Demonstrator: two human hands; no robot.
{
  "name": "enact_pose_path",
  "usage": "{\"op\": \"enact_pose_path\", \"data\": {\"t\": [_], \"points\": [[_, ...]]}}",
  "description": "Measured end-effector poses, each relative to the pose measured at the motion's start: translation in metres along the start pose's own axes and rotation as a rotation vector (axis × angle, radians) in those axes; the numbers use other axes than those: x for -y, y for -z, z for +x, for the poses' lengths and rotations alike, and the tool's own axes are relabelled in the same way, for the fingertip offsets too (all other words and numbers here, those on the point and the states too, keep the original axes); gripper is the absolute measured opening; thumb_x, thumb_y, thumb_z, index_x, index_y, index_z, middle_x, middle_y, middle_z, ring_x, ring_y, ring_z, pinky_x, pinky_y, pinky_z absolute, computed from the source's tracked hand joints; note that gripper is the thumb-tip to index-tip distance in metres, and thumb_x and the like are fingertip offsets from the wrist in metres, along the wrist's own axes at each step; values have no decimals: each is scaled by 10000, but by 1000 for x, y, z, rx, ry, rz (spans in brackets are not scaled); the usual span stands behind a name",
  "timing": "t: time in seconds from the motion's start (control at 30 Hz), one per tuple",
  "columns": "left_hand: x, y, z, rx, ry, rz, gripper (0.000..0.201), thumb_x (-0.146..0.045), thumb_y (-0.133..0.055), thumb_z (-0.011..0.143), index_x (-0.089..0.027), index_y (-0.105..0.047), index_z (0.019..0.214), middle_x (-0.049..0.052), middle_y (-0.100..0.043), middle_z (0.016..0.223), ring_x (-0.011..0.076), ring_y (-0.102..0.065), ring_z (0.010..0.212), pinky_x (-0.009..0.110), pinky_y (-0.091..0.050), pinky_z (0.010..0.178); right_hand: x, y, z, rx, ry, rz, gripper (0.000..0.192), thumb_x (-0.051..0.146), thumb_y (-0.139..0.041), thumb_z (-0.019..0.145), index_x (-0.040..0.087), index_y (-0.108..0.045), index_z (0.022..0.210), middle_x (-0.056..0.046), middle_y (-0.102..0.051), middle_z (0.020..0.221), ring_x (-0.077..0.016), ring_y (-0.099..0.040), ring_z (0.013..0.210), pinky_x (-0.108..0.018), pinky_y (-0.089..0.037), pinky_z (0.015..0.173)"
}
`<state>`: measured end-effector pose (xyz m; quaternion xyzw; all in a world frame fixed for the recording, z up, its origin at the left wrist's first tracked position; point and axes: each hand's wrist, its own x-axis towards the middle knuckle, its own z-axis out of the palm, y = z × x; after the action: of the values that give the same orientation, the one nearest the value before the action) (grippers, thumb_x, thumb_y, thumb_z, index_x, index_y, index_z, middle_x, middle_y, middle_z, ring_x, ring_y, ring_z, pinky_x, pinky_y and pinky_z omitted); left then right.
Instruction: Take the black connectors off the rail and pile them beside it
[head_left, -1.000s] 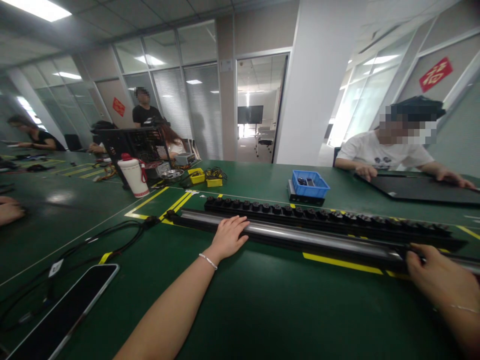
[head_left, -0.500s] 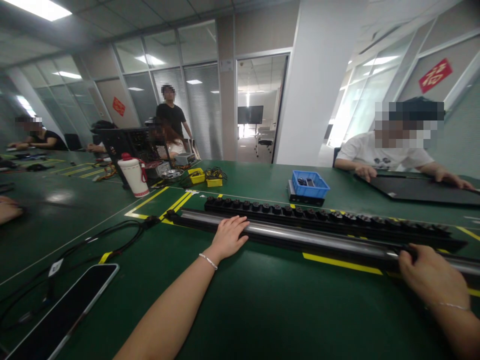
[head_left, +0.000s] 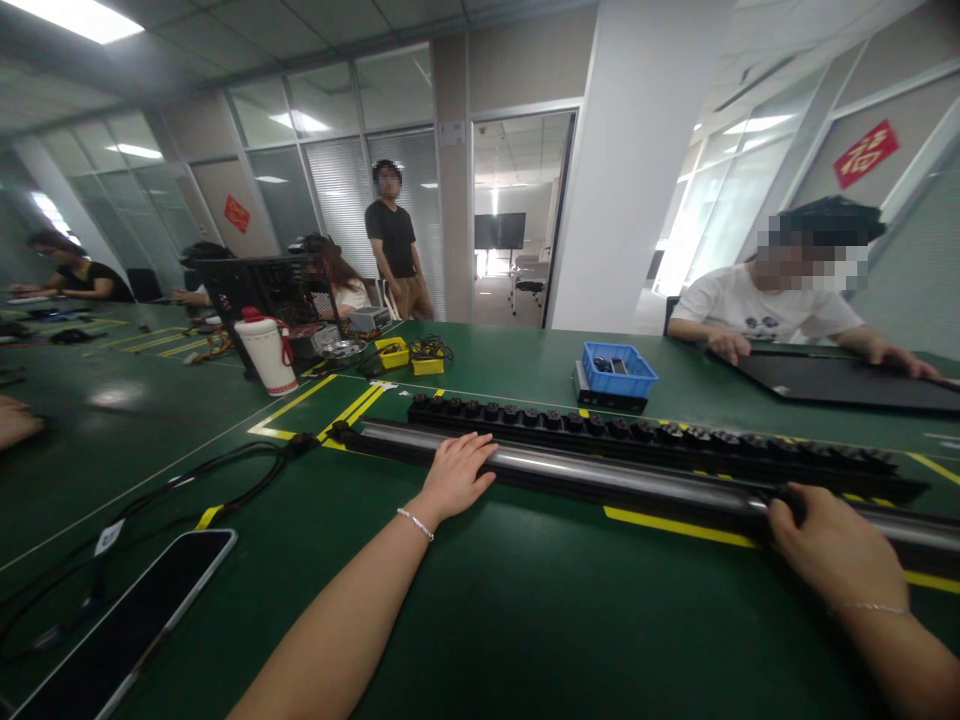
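Note:
A long black bar with a shiny metal tube point(head_left: 615, 470) along its top lies across the green table point(head_left: 525, 610) in front of me. My left hand point(head_left: 456, 474) rests flat on its left part, fingers spread over the tube. My right hand point(head_left: 832, 550) is curled around the bar near its right end, thumb over the top. Just behind the bar lies a second long black strip point(head_left: 652, 432) lined with a row of small round knobs.
A blue bin point(head_left: 619, 372) stands behind the strips. A white jug point(head_left: 268, 352), yellow boxes point(head_left: 393, 352) and a black crate lie at the back left. A phone point(head_left: 127, 628) and cables point(head_left: 187, 480) lie near left. A person in white point(head_left: 772, 305) sits across; others farther back.
My right hand has slid leftward along the bar. My left hand has stayed put. A person in black at the back has walked rightward toward the doorway.

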<state>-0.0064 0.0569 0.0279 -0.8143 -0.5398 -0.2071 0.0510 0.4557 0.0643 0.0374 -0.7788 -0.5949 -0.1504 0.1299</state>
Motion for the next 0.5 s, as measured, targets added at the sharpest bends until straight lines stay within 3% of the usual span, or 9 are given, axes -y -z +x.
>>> {"op": "enact_pose_path", "data": {"t": [0.5], "points": [[1, -1, 0, -19, -21, 19, 437, -371, -462, 852, -302, -410, 1280, -5, -409, 1393, 209, -304, 1288, 421, -246, 1024, 7, 6, -5, -10, -16, 21, 541, 461, -210, 872, 94, -514, 1129, -175, -602, 1041, -301, -581, 934, -376, -447, 764]]}}
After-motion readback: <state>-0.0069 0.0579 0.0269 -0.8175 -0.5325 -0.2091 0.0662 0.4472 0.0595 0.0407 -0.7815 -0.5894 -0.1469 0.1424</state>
